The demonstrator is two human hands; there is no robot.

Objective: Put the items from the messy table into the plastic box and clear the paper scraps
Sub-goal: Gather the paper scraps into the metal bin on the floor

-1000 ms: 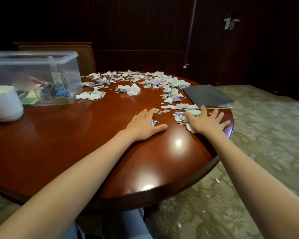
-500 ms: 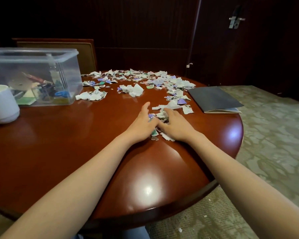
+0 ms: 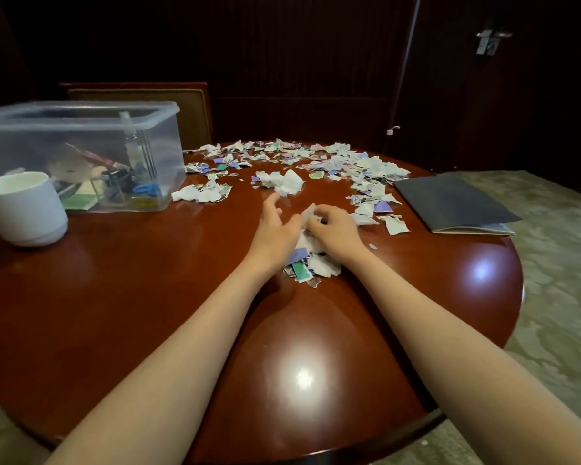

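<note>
A second ago both hands lay flat and apart on the desk (image 3: 148, 297), palms down over loose paper. Now they have swept inward and met, and the scraps they raked along sit as a gathered heap (image 3: 311, 265) squeezed between them. The left hand (image 3: 275, 231) acts as the wall: its fingers (image 3: 271, 204) are fairly straight and spread, the edge of the palm pressed against the heap. The right hand (image 3: 337, 231) has changed more. Its fingers (image 3: 322, 214) have curled over the top of the pile and are bunching white paper, a torn corner poking up just beyond the knuckles.

The patch of desk to the right of the right fingers, strewn with paper a moment ago, is now nearly bare. Only a fleck (image 3: 373, 246) is left there.

By my reading, one sweep is done and a lift is about to follow. It is only a small share of the job, though. The wide spread of scattered scraps (image 3: 332, 161) lies well beyond the fingers, with a crumpled wad (image 3: 285, 182) just ahead of the left fingertips. The plastic box (image 3: 81, 108) stands far to the left of both hands and already holds items, with a white cup (image 3: 24, 209) in front of it. A dark folder (image 3: 450, 199) lies off to the right of the right fingers, not yet put away.
</note>
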